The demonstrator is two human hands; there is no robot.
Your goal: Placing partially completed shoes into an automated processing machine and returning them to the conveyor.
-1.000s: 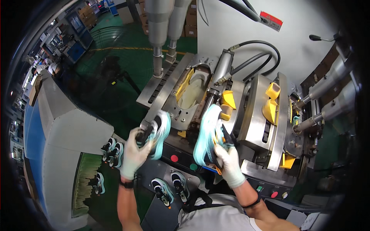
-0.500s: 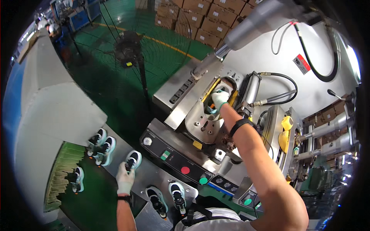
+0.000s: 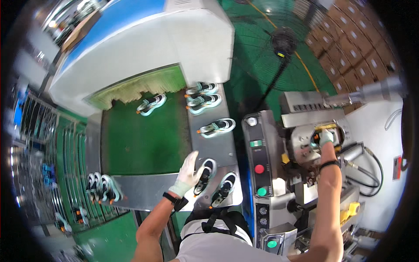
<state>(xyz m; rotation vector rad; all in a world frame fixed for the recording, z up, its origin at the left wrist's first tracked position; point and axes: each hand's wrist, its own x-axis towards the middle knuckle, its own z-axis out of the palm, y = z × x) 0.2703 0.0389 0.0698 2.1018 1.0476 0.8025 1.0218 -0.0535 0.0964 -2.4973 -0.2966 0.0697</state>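
My left hand (image 3: 188, 174), in a white glove, is open with fingers stretched out. It is beside a black-and-white sneaker (image 3: 206, 177) with a pale blue sole, its thumb close to or touching the upper. A matching sneaker (image 3: 224, 189) lies just right of it on the metal ledge (image 3: 166, 187). My right hand (image 3: 326, 136), also gloved, reaches into the rounded cavity of a metal press (image 3: 301, 142). Its fingers are closed around a sneaker (image 3: 315, 139) seated there; the hand hides most of that shoe. Another sneaker (image 3: 217, 127) rests farther up the ledge.
Two sneakers (image 3: 203, 102) stand at the ledge's far end. One sneaker (image 3: 152, 105) is on the green conveyor belt (image 3: 146, 144), by a fringed machine opening. Several sneakers (image 3: 104, 187) stand at left. The control panel (image 3: 257, 153) has coloured buttons; a fan (image 3: 283, 41) stands behind.
The view has swung left. My left hand has let go of the sneaker on the ledge and come back to the nearer pair. My right hand stays in the press cavity.
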